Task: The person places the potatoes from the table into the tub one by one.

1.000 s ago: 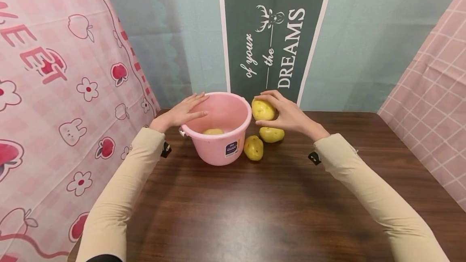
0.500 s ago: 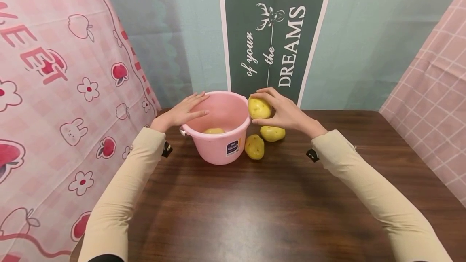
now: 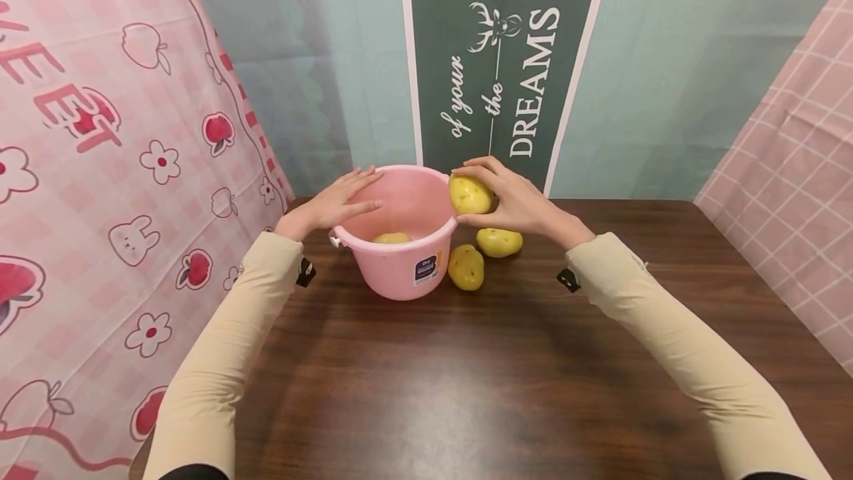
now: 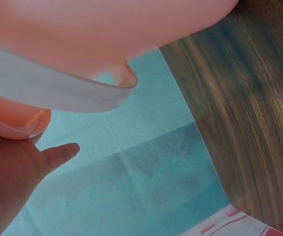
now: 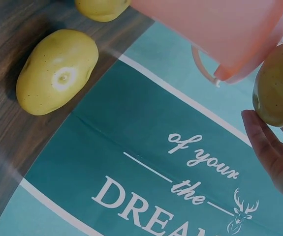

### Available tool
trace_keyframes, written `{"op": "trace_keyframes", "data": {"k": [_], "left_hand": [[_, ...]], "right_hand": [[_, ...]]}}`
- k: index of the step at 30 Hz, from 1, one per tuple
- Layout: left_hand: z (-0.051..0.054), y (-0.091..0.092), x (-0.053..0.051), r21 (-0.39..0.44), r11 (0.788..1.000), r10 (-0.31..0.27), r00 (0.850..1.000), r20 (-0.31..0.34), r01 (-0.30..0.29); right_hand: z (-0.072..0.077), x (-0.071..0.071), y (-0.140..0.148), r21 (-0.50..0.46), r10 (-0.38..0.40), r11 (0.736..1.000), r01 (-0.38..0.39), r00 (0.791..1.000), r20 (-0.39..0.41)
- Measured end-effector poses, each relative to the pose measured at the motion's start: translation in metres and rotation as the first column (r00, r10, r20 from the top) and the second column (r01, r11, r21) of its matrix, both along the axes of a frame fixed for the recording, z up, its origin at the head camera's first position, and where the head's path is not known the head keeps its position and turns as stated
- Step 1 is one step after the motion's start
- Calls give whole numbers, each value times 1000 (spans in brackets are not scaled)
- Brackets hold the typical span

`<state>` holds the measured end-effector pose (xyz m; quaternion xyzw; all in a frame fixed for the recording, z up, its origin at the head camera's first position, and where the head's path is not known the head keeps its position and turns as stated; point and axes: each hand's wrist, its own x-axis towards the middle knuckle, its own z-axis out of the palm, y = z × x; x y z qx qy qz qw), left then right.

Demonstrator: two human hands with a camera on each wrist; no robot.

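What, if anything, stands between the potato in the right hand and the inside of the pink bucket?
Only the near-right rim of the pink bucket: the held potato is right beside it, though whether it clears the top is unclear. Nothing visible blocks the mouth beyond; the left hand is at the opposite side.

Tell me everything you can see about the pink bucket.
The bucket is smooth pink, apparently plastic, deep and narrowing toward its base, with a thick rim, a white fitting at left and a dark front label too small to read. It stands upright on the wooden table, with one potato visible inside. The left hand rests over the left of its rim. The right hand holds another potato at the right rim; whether it touches is unclear.
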<state>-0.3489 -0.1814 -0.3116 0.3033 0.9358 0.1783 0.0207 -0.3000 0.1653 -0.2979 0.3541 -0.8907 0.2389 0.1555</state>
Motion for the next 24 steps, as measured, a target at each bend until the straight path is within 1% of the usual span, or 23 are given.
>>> {"op": "trace_keyframes", "data": {"k": [9, 16, 24], "left_hand": [[0, 0, 0, 7, 1000, -5, 1000, 1, 5], [-1, 0, 1, 14, 1000, 0, 1000, -4, 0], [-1, 0, 1, 16, 1000, 6, 1000, 5, -6]], "right_hand": [[4, 0, -9, -4, 25, 1000, -25, 1000, -10], [7, 0, -14, 20, 41, 999, -41, 999, -13], [8, 1, -19, 31, 55, 998, -54, 998, -24]]}}
